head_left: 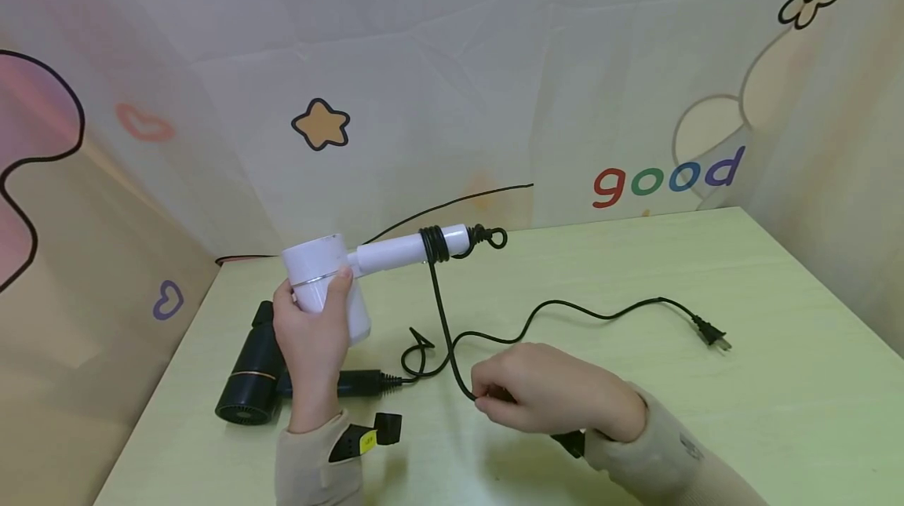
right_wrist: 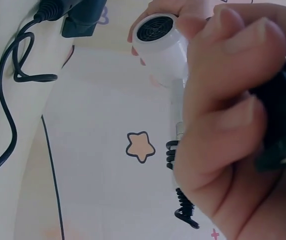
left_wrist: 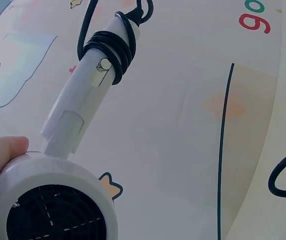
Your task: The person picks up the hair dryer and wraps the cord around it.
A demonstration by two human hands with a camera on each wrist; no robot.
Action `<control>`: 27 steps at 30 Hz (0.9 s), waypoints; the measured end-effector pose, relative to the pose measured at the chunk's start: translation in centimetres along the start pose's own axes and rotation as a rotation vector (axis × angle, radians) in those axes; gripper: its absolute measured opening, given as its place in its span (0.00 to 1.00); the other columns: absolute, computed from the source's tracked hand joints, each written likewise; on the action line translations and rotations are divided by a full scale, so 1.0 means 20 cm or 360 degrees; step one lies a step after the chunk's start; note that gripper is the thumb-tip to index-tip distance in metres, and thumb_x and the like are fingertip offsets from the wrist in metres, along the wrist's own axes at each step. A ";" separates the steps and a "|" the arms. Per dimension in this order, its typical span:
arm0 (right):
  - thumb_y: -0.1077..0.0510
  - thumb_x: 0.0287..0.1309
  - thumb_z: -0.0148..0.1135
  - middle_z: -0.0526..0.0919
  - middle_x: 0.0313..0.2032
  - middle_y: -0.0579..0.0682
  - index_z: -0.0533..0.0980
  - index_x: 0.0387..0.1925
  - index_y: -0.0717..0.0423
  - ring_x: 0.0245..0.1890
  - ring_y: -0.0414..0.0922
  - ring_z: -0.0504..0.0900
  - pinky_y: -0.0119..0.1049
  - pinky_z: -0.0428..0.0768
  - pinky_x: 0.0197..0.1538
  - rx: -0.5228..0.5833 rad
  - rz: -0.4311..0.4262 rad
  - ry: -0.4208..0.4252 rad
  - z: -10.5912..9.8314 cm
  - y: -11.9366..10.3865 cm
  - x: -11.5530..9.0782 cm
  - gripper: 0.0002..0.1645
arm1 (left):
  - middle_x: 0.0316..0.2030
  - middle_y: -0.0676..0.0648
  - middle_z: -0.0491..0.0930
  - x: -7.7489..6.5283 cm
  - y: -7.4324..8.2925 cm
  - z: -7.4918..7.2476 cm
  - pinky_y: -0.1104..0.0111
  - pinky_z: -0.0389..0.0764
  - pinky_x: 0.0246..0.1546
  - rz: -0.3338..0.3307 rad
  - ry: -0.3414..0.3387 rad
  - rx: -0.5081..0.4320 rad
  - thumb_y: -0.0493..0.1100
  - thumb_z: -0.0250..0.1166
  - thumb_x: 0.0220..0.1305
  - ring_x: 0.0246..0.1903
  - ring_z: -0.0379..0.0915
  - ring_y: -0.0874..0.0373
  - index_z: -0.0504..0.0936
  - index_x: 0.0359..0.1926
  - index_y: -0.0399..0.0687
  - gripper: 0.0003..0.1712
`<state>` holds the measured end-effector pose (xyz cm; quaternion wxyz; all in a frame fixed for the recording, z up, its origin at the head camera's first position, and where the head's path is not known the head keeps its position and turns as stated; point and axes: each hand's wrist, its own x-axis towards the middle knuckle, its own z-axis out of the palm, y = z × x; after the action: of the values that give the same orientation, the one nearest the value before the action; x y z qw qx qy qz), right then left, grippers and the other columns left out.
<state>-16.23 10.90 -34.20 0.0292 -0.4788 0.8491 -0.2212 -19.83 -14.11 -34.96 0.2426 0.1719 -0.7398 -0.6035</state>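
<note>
A white hair dryer (head_left: pixel 315 261) is held up over the table by my left hand (head_left: pixel 314 341), thumb and fingers round its body. Its handle (head_left: pixel 388 253) points right, with several turns of black cord (head_left: pixel 435 244) wound near the end. From those turns the cord runs down to my right hand (head_left: pixel 544 388), which grips it with curled fingers. A dark blurred piece (right_wrist: pixel 283 115) shows beside those fingers in the right wrist view. The dryer's round dark grille (left_wrist: pixel 58 215) faces the left wrist camera.
A black hair dryer (head_left: pixel 250 380) lies on the table at the left, partly behind my left forearm. Its cord (head_left: pixel 508 340) loops and snakes right to a two-pin plug (head_left: pixel 712 333). A printed cloth backdrop (head_left: pixel 438 114) stands behind the pale green table (head_left: pixel 791 380).
</note>
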 end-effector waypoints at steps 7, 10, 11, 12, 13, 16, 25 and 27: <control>0.60 0.60 0.56 0.66 0.18 0.33 0.72 0.22 0.46 0.18 0.27 0.62 0.21 0.65 0.25 0.0063 0.0117 -0.0084 0.01 0.02 0.02 0.12 | 0.53 0.39 0.69 0.00 0.01 0.00 0.47 0.75 0.46 -0.0046 -0.0039 -0.0074 0.62 0.64 0.56 0.47 0.71 0.46 0.61 0.64 0.40 0.44; 0.60 0.60 0.56 0.67 0.18 0.33 0.72 0.22 0.46 0.18 0.27 0.62 0.22 0.66 0.25 0.0100 0.0149 -0.0108 0.01 0.04 0.02 0.11 | 0.52 0.39 0.70 0.00 0.01 0.00 0.49 0.75 0.45 -0.0059 -0.0042 -0.0089 0.61 0.65 0.56 0.46 0.71 0.46 0.61 0.64 0.40 0.44; 0.60 0.60 0.56 0.68 0.19 0.33 0.72 0.22 0.46 0.19 0.27 0.63 0.22 0.67 0.25 0.0109 0.0157 -0.0114 0.01 0.04 0.03 0.11 | 0.52 0.39 0.70 0.00 0.02 0.00 0.49 0.75 0.45 -0.0064 -0.0045 -0.0089 0.61 0.64 0.56 0.46 0.71 0.46 0.62 0.64 0.40 0.44; 0.60 0.61 0.56 0.68 0.19 0.33 0.72 0.23 0.46 0.19 0.28 0.63 0.22 0.67 0.25 0.0120 0.0174 -0.0124 0.02 0.05 0.03 0.11 | 0.52 0.39 0.70 0.00 0.02 0.00 0.49 0.75 0.45 -0.0068 -0.0048 -0.0092 0.61 0.64 0.56 0.46 0.71 0.46 0.62 0.64 0.39 0.44; 0.60 0.61 0.56 0.69 0.19 0.34 0.72 0.23 0.46 0.19 0.28 0.63 0.22 0.67 0.26 0.0127 0.0180 -0.0130 0.02 0.05 0.03 0.11 | 0.53 0.39 0.70 0.00 0.02 -0.01 0.49 0.75 0.46 -0.0071 -0.0051 -0.0092 0.61 0.64 0.56 0.47 0.71 0.46 0.61 0.64 0.39 0.44; 0.60 0.61 0.57 0.70 0.20 0.34 0.73 0.23 0.47 0.19 0.28 0.64 0.23 0.68 0.26 0.0154 0.0208 -0.0149 0.02 0.07 0.03 0.11 | 0.53 0.39 0.69 -0.01 0.03 -0.01 0.48 0.75 0.46 -0.0084 -0.0066 -0.0093 0.61 0.64 0.57 0.47 0.71 0.45 0.61 0.64 0.39 0.44; 0.58 0.62 0.57 0.72 0.21 0.35 0.73 0.25 0.46 0.20 0.29 0.66 0.25 0.70 0.27 0.0195 0.0269 -0.0175 0.03 0.13 0.04 0.09 | 0.53 0.38 0.69 -0.01 0.05 -0.02 0.46 0.75 0.46 -0.0088 -0.0101 -0.0130 0.61 0.64 0.57 0.48 0.71 0.45 0.61 0.64 0.39 0.44; 0.58 0.62 0.57 0.73 0.21 0.35 0.73 0.25 0.46 0.21 0.29 0.66 0.25 0.70 0.27 0.0193 0.0273 -0.0168 0.04 0.15 0.05 0.09 | 0.53 0.38 0.70 -0.01 0.05 -0.02 0.47 0.75 0.46 -0.0089 -0.0109 -0.0143 0.60 0.64 0.57 0.47 0.71 0.45 0.61 0.64 0.39 0.43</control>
<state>-18.94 11.21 -35.93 0.1216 -0.4128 0.8693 -0.2434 -19.34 -14.15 -34.00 0.2077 0.1608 -0.7148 -0.6481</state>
